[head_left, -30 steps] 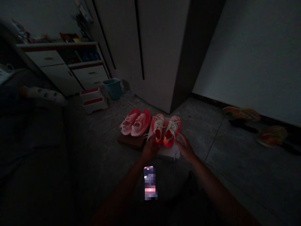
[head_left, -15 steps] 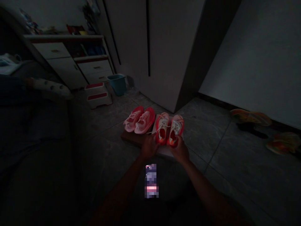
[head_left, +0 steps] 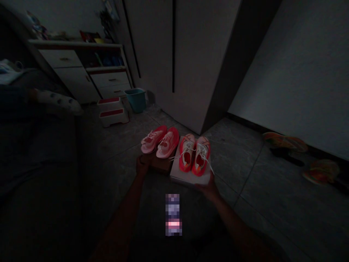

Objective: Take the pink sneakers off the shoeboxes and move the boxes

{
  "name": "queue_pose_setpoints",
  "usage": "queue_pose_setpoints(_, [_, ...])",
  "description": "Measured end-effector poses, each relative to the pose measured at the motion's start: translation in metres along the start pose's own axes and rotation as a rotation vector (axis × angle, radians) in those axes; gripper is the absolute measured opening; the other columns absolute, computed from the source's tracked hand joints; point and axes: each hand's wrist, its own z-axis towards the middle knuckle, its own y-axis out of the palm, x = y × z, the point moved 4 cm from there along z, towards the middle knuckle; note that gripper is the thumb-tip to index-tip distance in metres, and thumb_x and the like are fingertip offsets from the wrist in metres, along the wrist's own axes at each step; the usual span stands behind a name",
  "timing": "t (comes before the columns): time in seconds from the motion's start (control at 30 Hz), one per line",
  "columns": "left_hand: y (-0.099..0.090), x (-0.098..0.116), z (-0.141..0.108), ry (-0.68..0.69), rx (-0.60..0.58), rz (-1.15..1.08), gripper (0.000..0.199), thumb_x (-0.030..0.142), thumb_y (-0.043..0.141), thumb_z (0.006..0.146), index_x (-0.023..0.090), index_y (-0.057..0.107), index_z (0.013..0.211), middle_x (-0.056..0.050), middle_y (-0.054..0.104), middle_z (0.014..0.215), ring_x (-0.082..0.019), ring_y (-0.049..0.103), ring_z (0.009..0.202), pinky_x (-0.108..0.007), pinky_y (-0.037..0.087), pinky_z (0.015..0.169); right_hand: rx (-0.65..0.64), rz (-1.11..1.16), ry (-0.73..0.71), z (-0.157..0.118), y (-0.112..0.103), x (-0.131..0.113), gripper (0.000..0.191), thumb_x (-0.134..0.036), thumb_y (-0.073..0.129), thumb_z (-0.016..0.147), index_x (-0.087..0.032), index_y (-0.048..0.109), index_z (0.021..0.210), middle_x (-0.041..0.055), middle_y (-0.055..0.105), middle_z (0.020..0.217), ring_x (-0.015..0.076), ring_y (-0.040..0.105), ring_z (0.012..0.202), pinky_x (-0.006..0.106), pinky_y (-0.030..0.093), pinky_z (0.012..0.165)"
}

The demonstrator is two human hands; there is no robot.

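Note:
Two shoeboxes lie side by side on the floor. On the brown shoebox [head_left: 160, 167] at left stands a pair of pink sneakers [head_left: 167, 145] with red soles. The white shoebox [head_left: 188, 177] at right carries a pair of cream and orange-red running shoes [head_left: 201, 160], their white laces loose. My left hand [head_left: 142, 165] is closed around the left front corner of the brown box. My right hand [head_left: 209, 186] grips the right front corner of the white box, its fingers partly hidden at the side.
A lit phone [head_left: 173, 214] lies nearest me. Behind are a step stool [head_left: 113, 118], a teal bucket [head_left: 136, 100] and a tall cabinet [head_left: 188, 72]. Orange-yellow shoes [head_left: 289, 142] lie by the right wall. Another person's socked foot [head_left: 58, 102] rests at left.
Both hands have left the running shoes. My left hand moved left to the brown box's corner; my right moved down to the white box's corner. The pink sneakers sit slightly shifted.

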Motion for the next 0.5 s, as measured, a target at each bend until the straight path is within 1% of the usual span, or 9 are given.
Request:
queue_pose_setpoints(0.07, [0.003, -0.007, -0.008, -0.034, -0.023, -0.009, 0.085, 0.041, 0.099, 0.078, 0.017, 0.063, 0.152, -0.020, 0.073, 0.152, -0.034, 0.074, 0.138, -0.041, 0.063, 0.114, -0.003, 0.027, 0.076, 0.009, -0.003, 0.010, 0.150, -0.049, 0.104, 0.047, -0.019, 0.033, 0.176, 0.0260, 0.062, 0.166, 0.0505, 0.064, 0.149, 0.060, 0.061, 0.119])
queue_pose_setpoints(0.1, [0.004, -0.009, -0.011, -0.040, -0.033, -0.018, 0.086, 0.040, 0.100, 0.077, 0.017, 0.064, 0.152, -0.020, 0.073, 0.153, -0.033, 0.074, 0.138, -0.040, 0.064, 0.113, 0.000, 0.028, 0.085, 0.015, -0.006, 0.012, 0.156, -0.048, 0.105, 0.042, -0.017, 0.033, 0.176, 0.0269, 0.060, 0.168, 0.0507, 0.062, 0.152, 0.060, 0.060, 0.121])
queue_pose_setpoints(0.17, [0.003, -0.009, -0.017, -0.033, -0.049, -0.008, 0.087, 0.039, 0.101, 0.074, 0.018, 0.066, 0.151, -0.019, 0.074, 0.153, -0.034, 0.075, 0.137, -0.039, 0.065, 0.110, -0.010, 0.041, 0.072, 0.027, -0.013, 0.012, 0.158, -0.047, 0.106, 0.037, -0.018, 0.035, 0.176, 0.0258, 0.059, 0.169, 0.0495, 0.059, 0.155, 0.060, 0.056, 0.125])
queue_pose_setpoints(0.33, [-0.001, -0.004, -0.030, -0.057, -0.087, 0.036, 0.089, 0.037, 0.105, 0.071, 0.014, 0.070, 0.149, -0.022, 0.075, 0.154, -0.037, 0.075, 0.140, -0.039, 0.065, 0.109, -0.113, 0.056, 0.074, 0.052, -0.033, 0.001, 0.149, -0.038, 0.108, 0.037, -0.021, 0.047, 0.172, 0.0200, 0.069, 0.161, 0.0477, 0.065, 0.150, 0.064, 0.053, 0.128])
queue_pose_setpoints(0.4, [-0.003, 0.000, -0.035, -0.062, -0.091, 0.039, 0.086, 0.036, 0.105, 0.071, 0.014, 0.072, 0.148, -0.022, 0.075, 0.153, -0.037, 0.075, 0.140, -0.040, 0.065, 0.111, -0.136, 0.049, 0.084, 0.058, -0.037, -0.004, 0.145, -0.035, 0.108, 0.038, -0.020, 0.050, 0.171, 0.0192, 0.072, 0.158, 0.0474, 0.067, 0.147, 0.063, 0.054, 0.127])
queue_pose_setpoints(0.5, [-0.005, 0.006, -0.040, -0.039, -0.098, 0.044, 0.082, 0.033, 0.105, 0.072, 0.014, 0.073, 0.146, -0.020, 0.078, 0.149, -0.038, 0.076, 0.138, -0.043, 0.067, 0.110, -0.125, 0.007, 0.082, 0.065, -0.041, -0.009, 0.139, -0.032, 0.108, 0.040, -0.021, 0.056, 0.169, 0.0168, 0.076, 0.153, 0.0459, 0.071, 0.142, 0.059, 0.058, 0.122])
